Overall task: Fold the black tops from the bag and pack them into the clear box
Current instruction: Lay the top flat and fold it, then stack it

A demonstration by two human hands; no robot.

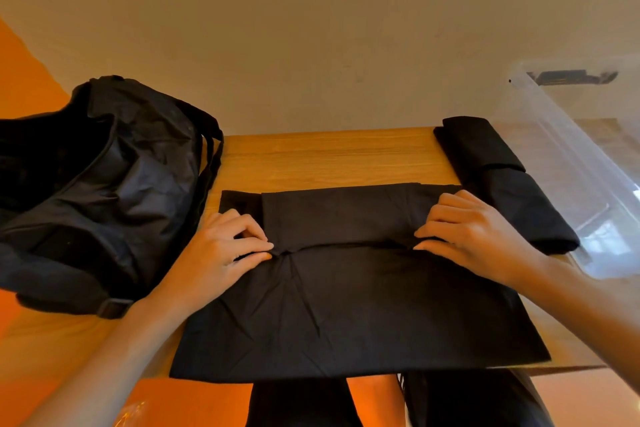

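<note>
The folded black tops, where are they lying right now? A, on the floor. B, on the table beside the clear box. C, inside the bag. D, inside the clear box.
B: the folded black tops lie on the table, next to the clear box and outside it.

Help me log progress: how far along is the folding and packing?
Done: two folded tops lie on the table beside the clear box. In hand: the left hand and right hand pinch the folded-over edge of a third top, half folded. Left: finishing that fold and packing; no top shows inside the box. Whether the bag holds more is hidden.
</note>
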